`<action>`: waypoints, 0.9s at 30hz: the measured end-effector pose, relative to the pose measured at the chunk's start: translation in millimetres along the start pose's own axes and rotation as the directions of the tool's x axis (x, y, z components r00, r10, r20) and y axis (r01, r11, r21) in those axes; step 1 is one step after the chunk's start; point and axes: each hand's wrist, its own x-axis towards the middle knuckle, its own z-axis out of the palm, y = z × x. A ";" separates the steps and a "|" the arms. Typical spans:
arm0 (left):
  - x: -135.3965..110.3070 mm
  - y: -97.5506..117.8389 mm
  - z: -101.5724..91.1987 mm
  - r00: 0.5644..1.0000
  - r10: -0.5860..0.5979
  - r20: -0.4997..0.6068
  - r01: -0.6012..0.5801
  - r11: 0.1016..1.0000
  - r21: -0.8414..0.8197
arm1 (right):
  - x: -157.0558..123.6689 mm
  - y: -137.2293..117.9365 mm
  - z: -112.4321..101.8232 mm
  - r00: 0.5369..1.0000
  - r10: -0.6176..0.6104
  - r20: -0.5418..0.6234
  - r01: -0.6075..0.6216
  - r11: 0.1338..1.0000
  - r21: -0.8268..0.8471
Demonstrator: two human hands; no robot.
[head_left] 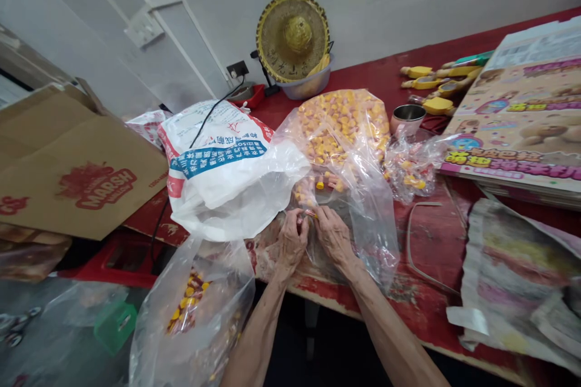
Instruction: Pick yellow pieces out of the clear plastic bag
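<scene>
Forearms (381, 314) are slim (and bare); wrists (353, 267) narrow.

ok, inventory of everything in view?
table: 1, red, centre
small pieces: many, yellow and pink, in bags
plastic bags: at least 3, clear, centre, right and left
printed sack: 1, white, left of centre
cardboard box: 1, brown, left
straw hat: 1, yellow, back
tub: 1, translucent, below hat
metal cup: 1, silvery, right
printed cardboard: one stack, cream, right
unidentified objects: several, mostly yellow, back right
crumpled sheet: 1, grey, right
container: 1, green, lower left
left hand: 1, bare, centre
right hand: 1, bare, centre
</scene>
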 end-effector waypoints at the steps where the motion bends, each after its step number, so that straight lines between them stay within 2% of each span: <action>1: -0.2 0.1 0.0 1.000 0.004 -0.005 -0.004 1.000 -0.004 | 0.1 0.0 -0.3 1.000 0.002 0.012 -0.002 1.000 -0.003; 7: -0.6 -0.1 -0.7 0.999 0.006 -0.031 -0.006 1.000 0.002 | 0.6 -0.4 -1.7 0.999 -0.012 -0.043 0.013 1.000 0.021; 12: 0.6 1.1 -0.8 1.000 0.016 0.004 -0.016 1.000 -0.007 | 0.4 -0.3 -0.2 1.000 -0.010 -0.006 0.010 1.000 -0.027; 17: -0.3 1.5 -2.2 0.999 0.006 -0.041 -0.007 1.000 -0.005 | 0.7 -1.3 0.7 0.997 -0.005 -0.079 0.005 1.000 0.001; 22: 0.2 1.6 -1.6 1.000 0.012 0.001 -0.012 1.000 -0.001 | -0.1 -0.3 1.6 1.000 -0.011 -0.026 0.010 0.999 -0.044; 27: -0.1 1.7 -3.1 0.997 0.034 -0.065 -0.034 0.999 0.002 | 1.0 -1.1 -0.2 0.997 -0.016 -0.076 0.018 1.000 0.022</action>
